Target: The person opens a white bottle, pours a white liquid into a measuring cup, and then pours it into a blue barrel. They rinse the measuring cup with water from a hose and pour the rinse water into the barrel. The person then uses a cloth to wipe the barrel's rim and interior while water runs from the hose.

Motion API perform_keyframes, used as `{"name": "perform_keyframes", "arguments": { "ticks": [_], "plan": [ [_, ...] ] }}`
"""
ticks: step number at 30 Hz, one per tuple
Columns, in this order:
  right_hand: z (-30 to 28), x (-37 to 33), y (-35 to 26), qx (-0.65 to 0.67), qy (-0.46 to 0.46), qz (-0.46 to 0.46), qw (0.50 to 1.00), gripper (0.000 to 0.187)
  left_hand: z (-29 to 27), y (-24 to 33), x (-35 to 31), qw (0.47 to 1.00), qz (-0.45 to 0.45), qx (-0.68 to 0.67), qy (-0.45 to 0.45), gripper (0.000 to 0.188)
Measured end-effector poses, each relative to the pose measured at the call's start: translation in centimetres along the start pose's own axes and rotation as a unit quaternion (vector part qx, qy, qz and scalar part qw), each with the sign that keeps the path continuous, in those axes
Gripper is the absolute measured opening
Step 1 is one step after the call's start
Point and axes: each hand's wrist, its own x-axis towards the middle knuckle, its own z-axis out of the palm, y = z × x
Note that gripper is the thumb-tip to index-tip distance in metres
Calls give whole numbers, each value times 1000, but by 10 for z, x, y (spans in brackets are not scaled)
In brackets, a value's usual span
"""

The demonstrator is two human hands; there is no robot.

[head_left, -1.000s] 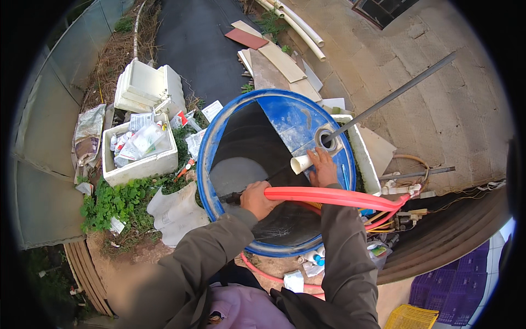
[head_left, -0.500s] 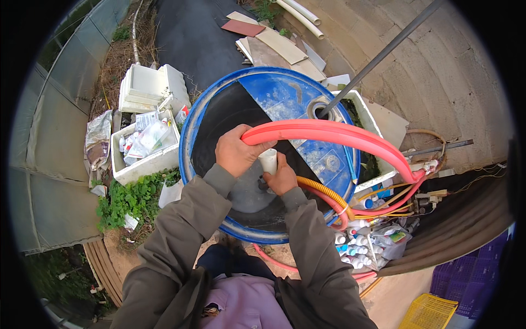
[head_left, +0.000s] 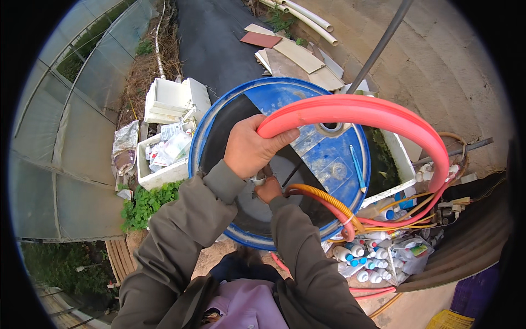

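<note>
Pink hose (head_left: 356,111): end sits in the left hand (head_left: 249,148), fingers wrapped round it, above the blue drum's (head_left: 246,236) opening. Right hand (head_left: 268,189) is lower, beside a greyish fitting (head_left: 258,179); grip mostly hidden, can't tell if closed. Status, my read: hose end is up over the drum; any joint to the fitting unconfirmed. Drum holds cloudy grey liquid (head_left: 253,208); lid (head_left: 315,159) covers its far-right part, blue pencil (head_left: 358,167) near the lid's right edge. Yellow corrugated hose (head_left: 335,205) crosses the near-right rim. Right foam box (head_left: 404,159): green growth (head_left: 383,162). Left foam box (head_left: 164,175): bottles, plastic bag (head_left: 176,147).
</note>
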Motion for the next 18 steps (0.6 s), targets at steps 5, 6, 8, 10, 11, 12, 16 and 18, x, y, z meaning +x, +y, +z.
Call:
{"name": "perform_keyframes", "arguments": {
  "ticks": [5,6,8,10,11,12,16,18],
  "plan": [
    [-2,-3,0,106,57,-12,993,69,-2,-15,-2,1000,-23,15,9,46],
    [-2,-4,-1,120,60,-21,991,67,-3,-17,-3,999,-28,27,5,42],
    [-4,-8,-5,34,61,-134,989,66,-3,-20,-5,998,-68,-18,-6,38],
    [-7,-9,-7,-87,60,-96,990,64,-4,-23,-6,998,-49,-24,-7,37],
    [-9,-8,-8,-43,50,-50,997,64,-4,-24,-6,999,-44,-23,-6,37],
    [-10,-9,-7,-14,30,12,999,65,-5,-24,-7,999,-43,-14,-3,36],
    [-10,-3,3,15,-38,92,995,79,-6,-24,-6,999,-49,8,1,34],
    [-3,0,11,-28,-69,106,992,83,-4,-21,-8,999,-46,10,1,34]
  ]
}}
